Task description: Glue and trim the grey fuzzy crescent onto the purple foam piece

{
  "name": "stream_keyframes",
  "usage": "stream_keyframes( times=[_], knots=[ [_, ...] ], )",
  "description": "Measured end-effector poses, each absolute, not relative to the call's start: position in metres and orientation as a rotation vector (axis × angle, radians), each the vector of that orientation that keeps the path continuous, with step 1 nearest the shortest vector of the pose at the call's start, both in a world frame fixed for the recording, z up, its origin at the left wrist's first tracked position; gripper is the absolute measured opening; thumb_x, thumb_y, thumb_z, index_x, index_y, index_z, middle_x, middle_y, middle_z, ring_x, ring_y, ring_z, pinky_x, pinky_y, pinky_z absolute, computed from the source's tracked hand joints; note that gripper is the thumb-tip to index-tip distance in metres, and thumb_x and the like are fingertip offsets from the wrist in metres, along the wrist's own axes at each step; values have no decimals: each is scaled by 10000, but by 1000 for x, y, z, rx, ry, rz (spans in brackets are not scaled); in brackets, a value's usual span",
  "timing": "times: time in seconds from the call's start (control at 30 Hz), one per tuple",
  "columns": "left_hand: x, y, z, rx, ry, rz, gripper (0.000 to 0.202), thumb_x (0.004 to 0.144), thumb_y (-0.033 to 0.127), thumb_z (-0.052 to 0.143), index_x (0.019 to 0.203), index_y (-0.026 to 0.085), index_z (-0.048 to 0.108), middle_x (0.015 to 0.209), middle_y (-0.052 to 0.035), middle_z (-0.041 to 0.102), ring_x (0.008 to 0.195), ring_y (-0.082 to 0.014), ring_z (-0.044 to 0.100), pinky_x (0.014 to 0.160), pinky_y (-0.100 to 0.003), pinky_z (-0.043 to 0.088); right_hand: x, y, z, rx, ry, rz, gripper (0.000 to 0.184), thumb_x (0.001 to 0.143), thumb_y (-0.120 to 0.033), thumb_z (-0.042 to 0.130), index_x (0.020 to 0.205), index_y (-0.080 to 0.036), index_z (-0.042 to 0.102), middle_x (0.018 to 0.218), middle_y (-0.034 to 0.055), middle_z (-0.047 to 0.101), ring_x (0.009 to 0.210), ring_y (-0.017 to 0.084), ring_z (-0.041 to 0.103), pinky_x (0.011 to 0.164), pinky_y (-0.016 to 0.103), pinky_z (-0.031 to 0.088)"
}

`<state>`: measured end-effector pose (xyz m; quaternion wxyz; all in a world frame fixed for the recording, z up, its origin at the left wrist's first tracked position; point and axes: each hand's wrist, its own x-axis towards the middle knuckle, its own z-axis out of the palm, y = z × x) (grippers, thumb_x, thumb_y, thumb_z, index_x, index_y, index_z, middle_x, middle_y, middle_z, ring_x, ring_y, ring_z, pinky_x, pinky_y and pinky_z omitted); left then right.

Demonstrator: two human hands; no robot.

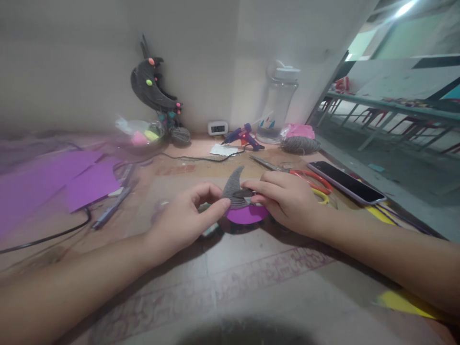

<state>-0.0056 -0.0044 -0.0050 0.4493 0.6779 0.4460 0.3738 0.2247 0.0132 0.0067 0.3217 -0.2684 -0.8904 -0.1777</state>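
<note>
Forearms (pixel 89 280) at lower left and right; mid-frame, left hand (pixel 189 218) and right hand (pixel 287 199) pinch the grey piece (pixel 233 187) (purple paper (pixel 247 215) below)!

The scene is dim and slightly hazy, its colours muted. A white light strip (pixel 405 8) glares at the upper right, and the wall (pixel 201 62) is palest near the clear bottle (pixel 282 98), falling to duller grey leftward. A small red point glows on the glue gun (pixel 241 135). Soft shadows lie beneath the left hand (pixel 187 218) and right hand (pixel 289 199), and a dark, soft-edged patch (pixel 247 330) spreads at the bottom centre. Ribbing reads fairly clearly on the grey piece (pixel 233 189), while the purple sheets (pixel 43 184) smear toward the left edge. The background tables (pixel 388 106) slant steeply.
</note>
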Motion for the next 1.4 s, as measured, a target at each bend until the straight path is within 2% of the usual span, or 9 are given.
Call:
stream_keyframes(
  times=[0.33,0.57,0.9,1.4],
  knots=[
    [-6,-1,-4,1640,998,903,184,871,366,611,793,203,576,667,32,685,669,-132,647,643,-236,479,229,15,4,-707,-2362,-368,323,990,-324,440,1069,-117,675,735,43,607,635,135,532,579,248,392],
    [-6,-5,-4,1695,1120,952,177,826,367,640,791,196,610,684,15,701,612,-143,628,564,-237,456,227,11,3,-789,-2367,-286,335,994,-331,428,1103,-133,675,799,54,642,680,139,570,598,248,403],
    [-6,-2,-6,1630,1015,908,172,864,354,624,788,207,578,684,37,686,662,-122,647,611,-218,469,226,14,4,-720,-2336,-492,321,993,-321,434,1034,-134,691,678,27,578,608,133,487,562,251,355],
    [-5,-3,-6,1596,1020,889,193,853,363,635,768,202,572,657,28,686,642,-133,638,577,-225,445,226,14,4,-702,-2347,-484,304,988,-316,450,1003,-137,696,655,23,586,592,126,511,556,242,383]
  ],
)
